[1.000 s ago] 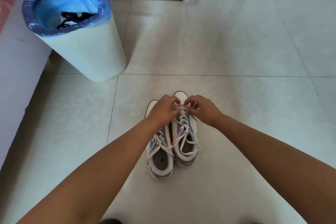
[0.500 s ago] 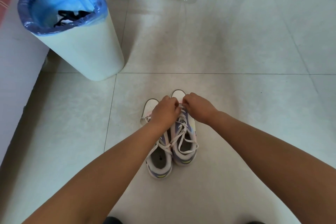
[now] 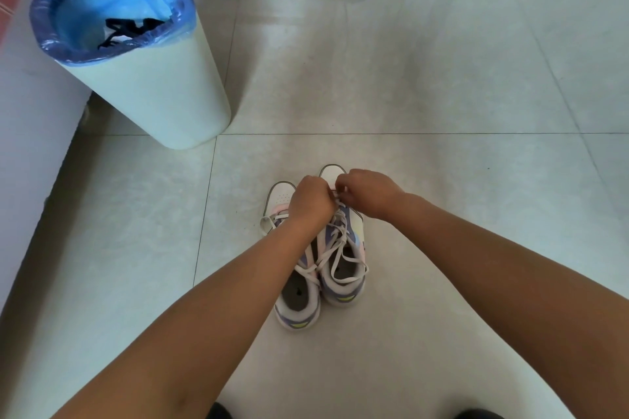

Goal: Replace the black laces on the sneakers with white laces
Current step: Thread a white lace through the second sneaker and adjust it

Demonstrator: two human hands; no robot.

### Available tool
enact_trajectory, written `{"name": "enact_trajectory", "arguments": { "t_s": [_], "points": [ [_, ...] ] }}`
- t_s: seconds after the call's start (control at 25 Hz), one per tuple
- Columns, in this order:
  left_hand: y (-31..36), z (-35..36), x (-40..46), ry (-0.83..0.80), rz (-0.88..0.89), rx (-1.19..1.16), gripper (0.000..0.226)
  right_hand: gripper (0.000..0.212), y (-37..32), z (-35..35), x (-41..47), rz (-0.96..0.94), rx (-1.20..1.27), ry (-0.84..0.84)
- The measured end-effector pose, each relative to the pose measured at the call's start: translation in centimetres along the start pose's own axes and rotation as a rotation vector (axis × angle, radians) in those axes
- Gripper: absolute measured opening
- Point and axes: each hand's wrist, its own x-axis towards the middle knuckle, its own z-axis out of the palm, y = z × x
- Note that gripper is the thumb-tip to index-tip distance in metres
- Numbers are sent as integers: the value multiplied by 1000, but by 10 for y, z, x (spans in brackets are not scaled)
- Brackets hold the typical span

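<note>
Hands lacing a pair of sneakers on a tiled floor.

Bin (image 3: 146, 92) with a blue bag stands at far left, black laces (image 3: 127, 31) lying inside it. Left sneaker (image 3: 296, 303) and right sneaker (image 3: 345, 269) sit side by side, touching, toes pointing away, both threaded with white laces (image 3: 335, 257). Left hand (image 3: 311, 202) and right hand (image 3: 366, 190), fingers curled, both pinch the lace near the right sneaker's toe end.

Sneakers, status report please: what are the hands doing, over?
Left hand and right hand pinching white lace on right sneaker. Black laces in bin. Nothing in the way.
</note>
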Motion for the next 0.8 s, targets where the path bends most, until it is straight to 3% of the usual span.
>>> {"name": "enact_trajectory", "arguments": {
  "t_s": [0.32, 0.44, 0.56, 0.68, 0.8],
  "points": [
    [-2, -5, 4, -71, 15, -3, 19, 20, 7, 0, -3, 23, 212, 25],
    [-4, -4, 3, -66, 75, 19, 22, 19, 6, 5, -10, -121, -3, 114],
    [-5, 4, -3, 31, 252, 211, 18, 21, 8, 13, -18, -235, -154, 176],
    [-18, 15, -9, 97, 499, 367, 27, 23, 9, 20, -21, -136, 85, 214],
    [-33, 16, -14, 170, 490, 148, 20, 18, 8, 21, -21, 11, 399, 214]
  ]
}}
